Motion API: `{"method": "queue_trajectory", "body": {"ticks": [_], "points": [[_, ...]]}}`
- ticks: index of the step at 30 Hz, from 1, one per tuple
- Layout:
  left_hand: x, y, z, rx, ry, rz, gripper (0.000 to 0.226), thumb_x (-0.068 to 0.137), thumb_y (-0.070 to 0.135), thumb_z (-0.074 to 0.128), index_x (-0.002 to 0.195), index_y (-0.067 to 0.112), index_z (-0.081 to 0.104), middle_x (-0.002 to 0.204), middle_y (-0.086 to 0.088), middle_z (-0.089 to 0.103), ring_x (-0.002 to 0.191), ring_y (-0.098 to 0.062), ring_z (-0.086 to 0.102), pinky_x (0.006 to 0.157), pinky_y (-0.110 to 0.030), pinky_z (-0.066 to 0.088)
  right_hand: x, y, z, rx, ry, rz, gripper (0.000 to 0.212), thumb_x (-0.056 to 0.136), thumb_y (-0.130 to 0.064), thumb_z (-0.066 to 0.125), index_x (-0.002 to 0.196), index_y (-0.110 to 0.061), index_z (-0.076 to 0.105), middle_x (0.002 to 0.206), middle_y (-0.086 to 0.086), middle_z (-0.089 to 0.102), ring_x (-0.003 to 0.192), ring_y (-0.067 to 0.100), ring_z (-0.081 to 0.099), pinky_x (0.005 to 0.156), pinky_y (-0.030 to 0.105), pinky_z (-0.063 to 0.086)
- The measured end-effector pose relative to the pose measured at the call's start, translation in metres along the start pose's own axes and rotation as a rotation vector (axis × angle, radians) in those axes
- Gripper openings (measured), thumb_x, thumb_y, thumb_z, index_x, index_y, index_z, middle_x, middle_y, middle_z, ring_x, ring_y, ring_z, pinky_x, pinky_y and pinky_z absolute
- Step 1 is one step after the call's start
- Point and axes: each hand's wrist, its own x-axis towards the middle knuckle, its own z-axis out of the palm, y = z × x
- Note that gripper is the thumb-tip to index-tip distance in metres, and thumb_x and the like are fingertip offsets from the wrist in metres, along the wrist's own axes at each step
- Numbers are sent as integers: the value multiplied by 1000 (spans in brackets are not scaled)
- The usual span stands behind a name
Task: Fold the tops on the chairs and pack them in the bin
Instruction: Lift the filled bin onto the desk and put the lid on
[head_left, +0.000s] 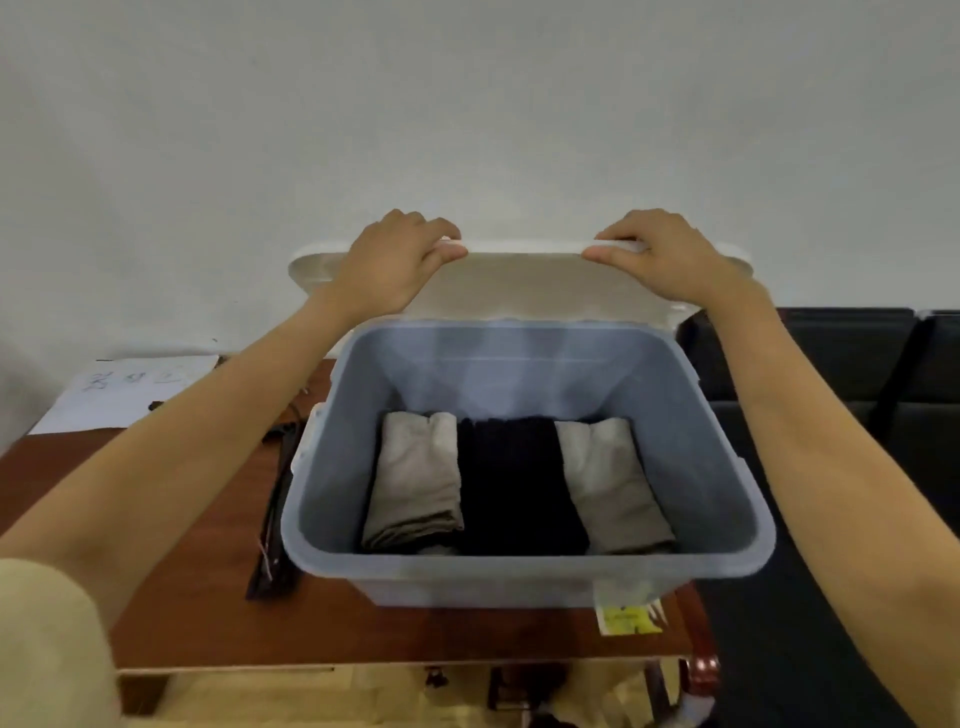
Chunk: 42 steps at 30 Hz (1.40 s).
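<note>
A grey-blue plastic bin (332, 483) stands on a brown wooden table. Inside lie three folded tops side by side: a beige one (415, 478) at the left, a black one (514, 483) in the middle and a grey one (613, 483) at the right. Behind the bin a white lid (524, 283) stands raised on edge. My left hand (395, 260) grips the lid's top edge near its left end. My right hand (670, 254) grips the same edge near the right end.
A sheet of paper (130, 395) lies at the table's (156, 493) back left. Black straps (278, 499) lie left of the bin. Black chairs (852, 374) stand at the right. A yellow label (628, 618) sits at the bin's front right corner. A white wall is behind.
</note>
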Motion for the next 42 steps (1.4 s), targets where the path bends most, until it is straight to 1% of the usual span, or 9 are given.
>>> {"method": "queue_trajectory", "body": {"ticks": [5,10,13,16,19,23,31,36,42], "points": [[-50,24,0,-31,17,-19,46,100,45,40,124,12,61,110,-18,60,103,-37,50,83,-40,38,-54,-18,10,54,14,54,39,89,-47,62,110,-15,70,108,5,62,103,19,54,87,29,40],[-104,49,13,14,33,-5,60,94,54,34,115,6,65,99,-18,60,91,-37,53,74,-42,38,-110,-27,39,85,55,103,43,87,-44,66,116,-12,66,108,5,57,106,22,50,90,28,35],[-140,66,27,101,22,-36,59,94,53,31,117,9,63,104,-16,59,97,-37,52,80,-45,38,-152,-30,66,31,105,102,45,89,-41,65,120,-8,62,113,9,55,108,26,46,91,29,32],[-173,82,40,136,75,-15,56,96,54,33,115,11,63,106,-14,59,97,-36,53,83,-44,39,-188,-28,88,8,135,79,55,86,-53,55,116,-9,63,109,11,55,101,29,47,87,30,33],[-200,98,50,194,130,-4,57,100,54,29,115,10,62,105,-14,59,96,-34,53,85,-44,40,-215,-27,99,28,179,82,53,85,-52,55,113,-8,64,106,11,55,98,27,46,84,26,30],[-226,118,54,264,193,29,52,99,51,39,114,8,63,104,-15,61,97,-35,54,86,-45,41,-247,-30,106,54,176,84,49,84,-48,58,112,-9,63,107,9,54,99,20,41,85,29,32],[-260,144,71,306,223,15,54,98,52,39,110,7,65,101,-16,62,93,-35,58,84,-46,45,-280,-28,113,83,125,116,54,81,-50,56,112,-7,63,107,10,53,101,18,38,88,34,35],[-271,147,82,366,239,50,50,95,51,52,110,5,66,99,-18,63,91,-35,60,84,-46,48,-286,-26,125,108,83,172,51,80,-49,61,114,-11,63,111,7,53,105,22,42,89,28,30],[-273,147,86,317,225,16,48,94,50,57,112,6,66,101,-17,62,93,-35,59,85,-45,46,-285,-25,129,139,98,199,48,75,-46,67,110,-12,64,109,4,52,104,22,44,90,30,34]]}}
